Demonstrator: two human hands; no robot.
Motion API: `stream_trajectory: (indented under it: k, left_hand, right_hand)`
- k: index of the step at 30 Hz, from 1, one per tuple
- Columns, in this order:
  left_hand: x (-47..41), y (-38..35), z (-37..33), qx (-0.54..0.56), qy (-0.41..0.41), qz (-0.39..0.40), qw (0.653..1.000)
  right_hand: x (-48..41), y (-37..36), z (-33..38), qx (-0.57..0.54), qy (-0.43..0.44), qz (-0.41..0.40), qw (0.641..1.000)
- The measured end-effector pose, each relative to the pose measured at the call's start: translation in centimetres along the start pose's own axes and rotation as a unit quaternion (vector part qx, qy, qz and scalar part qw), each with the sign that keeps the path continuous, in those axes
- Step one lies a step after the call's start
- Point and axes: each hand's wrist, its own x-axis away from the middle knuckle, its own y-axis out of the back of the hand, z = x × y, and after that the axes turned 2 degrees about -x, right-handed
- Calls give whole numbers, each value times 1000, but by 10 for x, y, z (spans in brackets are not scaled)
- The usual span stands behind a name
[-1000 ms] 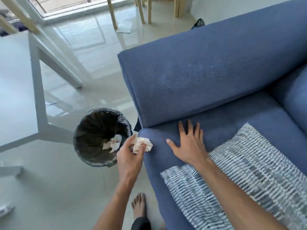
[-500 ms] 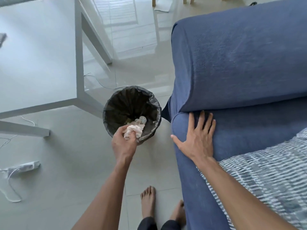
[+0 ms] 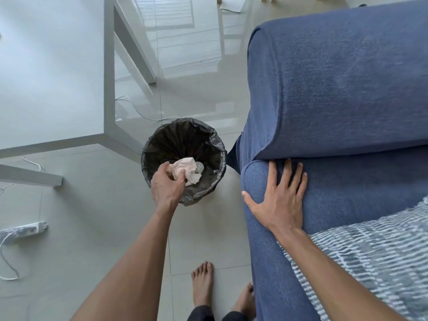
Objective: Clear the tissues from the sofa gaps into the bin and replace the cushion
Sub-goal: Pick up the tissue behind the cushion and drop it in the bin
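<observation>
A round bin lined with a black bag stands on the floor beside the blue sofa. My left hand hovers over the bin's near rim, pinching a crumpled pale tissue above the opening. More white tissue lies inside the bin. My right hand rests flat, fingers spread, on the corner of the sofa seat, fingertips at the gap under the armrest. A blue-and-white striped cushion lies on the seat behind that hand.
A white table stands left of the bin, its leg close to the rim. A power strip and white cables lie on the tiled floor at the left. My bare feet stand against the sofa's front.
My left hand carried the tissue from the sofa's edge out over the bin. The view swung left and down. My right hand stayed pressed on the seat corner.
</observation>
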Motion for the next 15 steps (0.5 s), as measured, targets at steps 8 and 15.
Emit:
stream_trajectory:
  k: [8,15]
  left_hand:
    - [9,1,5,-15,-1,40,999]
    - [20,12,2,-60,-51,60,995]
  right_hand:
    - [-1,3,0,-1,1,12,1000]
    - [-1,12,-6,-16,16,37,999]
